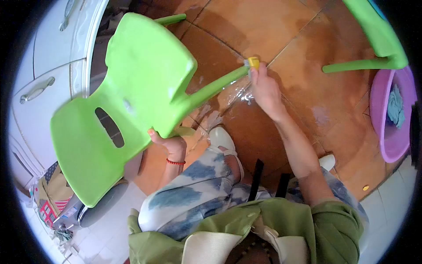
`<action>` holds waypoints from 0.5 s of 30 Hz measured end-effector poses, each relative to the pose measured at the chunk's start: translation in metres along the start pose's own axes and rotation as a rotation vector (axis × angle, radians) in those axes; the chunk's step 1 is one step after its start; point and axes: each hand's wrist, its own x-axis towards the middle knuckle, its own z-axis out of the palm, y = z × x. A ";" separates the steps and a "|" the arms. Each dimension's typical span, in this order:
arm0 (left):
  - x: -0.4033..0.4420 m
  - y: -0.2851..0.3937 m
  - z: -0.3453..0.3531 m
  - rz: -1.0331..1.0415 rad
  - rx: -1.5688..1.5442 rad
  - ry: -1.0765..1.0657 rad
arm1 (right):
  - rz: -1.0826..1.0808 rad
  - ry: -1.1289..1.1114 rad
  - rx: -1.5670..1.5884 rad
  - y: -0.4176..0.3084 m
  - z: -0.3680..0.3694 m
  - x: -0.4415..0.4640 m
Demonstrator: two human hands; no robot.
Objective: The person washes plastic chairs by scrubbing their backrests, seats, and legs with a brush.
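A light green plastic chair is tipped over in front of me, with a slot in its backrest and a streak of foam on its surface. My left hand grips the chair's edge near the seat, thumb on top and the other fingers hidden beneath. In my right hand is a small yellow scrubbing brush, its pale bristles against the end of one chair leg. Wet, soapy patches show on the tiles below that leg.
Another green chair stands at the upper right. Beside it is a purple basin holding a teal cloth. White cabinets line the left; a bag and a dark round-lidded bin sit lower left. The tiled floor looks wet.
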 end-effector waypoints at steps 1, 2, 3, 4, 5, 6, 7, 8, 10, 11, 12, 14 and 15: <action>0.001 -0.001 0.001 0.007 -0.004 0.019 | 0.005 0.005 0.026 -0.002 0.003 0.000; 0.002 -0.003 0.001 0.013 -0.005 0.038 | -0.056 -0.004 0.036 -0.018 0.001 -0.017; 0.003 -0.002 0.002 0.015 -0.007 0.033 | -0.092 -0.018 -0.026 -0.032 0.005 -0.033; 0.004 -0.002 0.003 0.016 -0.010 0.029 | -0.213 -0.018 -0.032 -0.051 0.006 -0.056; 0.003 0.000 0.005 0.010 -0.015 0.007 | -0.305 -0.013 0.028 -0.061 0.015 -0.071; -0.004 0.003 0.003 -0.006 -0.005 -0.008 | -0.388 -0.021 0.029 -0.062 0.016 -0.079; -0.005 0.007 0.006 0.000 0.000 0.002 | -0.480 -0.014 0.035 -0.064 0.016 -0.081; -0.005 0.010 0.011 0.008 -0.001 0.010 | -0.352 -0.006 -0.016 -0.058 0.013 -0.067; -0.005 0.011 0.014 0.012 -0.002 -0.001 | -0.034 -0.134 -0.003 -0.025 -0.004 -0.018; -0.006 0.010 0.011 0.004 0.000 -0.016 | -0.001 -0.059 0.030 0.000 -0.001 0.005; -0.007 0.010 0.008 -0.005 0.005 -0.034 | 0.001 -0.081 0.040 -0.004 -0.003 0.001; -0.005 0.010 0.013 0.012 0.006 -0.029 | -0.061 -0.070 0.073 -0.028 -0.003 -0.017; -0.007 0.011 0.012 0.013 0.016 -0.025 | -0.111 -0.054 0.093 -0.044 0.007 -0.043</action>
